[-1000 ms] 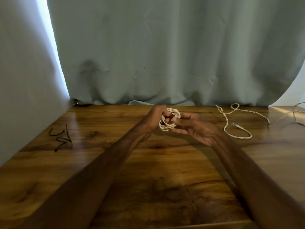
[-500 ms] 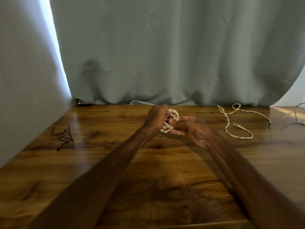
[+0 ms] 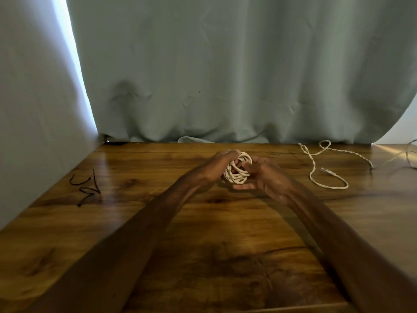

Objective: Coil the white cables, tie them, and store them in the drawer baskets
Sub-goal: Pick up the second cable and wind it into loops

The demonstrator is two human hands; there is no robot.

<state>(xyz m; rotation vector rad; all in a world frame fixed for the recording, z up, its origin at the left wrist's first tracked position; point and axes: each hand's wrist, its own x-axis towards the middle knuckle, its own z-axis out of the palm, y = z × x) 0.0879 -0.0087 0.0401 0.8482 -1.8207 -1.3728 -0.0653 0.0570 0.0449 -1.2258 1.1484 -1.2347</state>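
Round, seemingly braided white coil (image 3: 238, 175) between left hand (image 3: 222, 164), right hand (image 3: 268, 177)

- The left hand (image 3: 222, 164) curled its fingers over the white cable coil (image 3: 237, 175), knuckles up.
- The right hand (image 3: 266, 177) lay palm up (lower fingers straight), its upper fingers curled onto the coil's other side.
- Both bare forearms stretched forward, converging.
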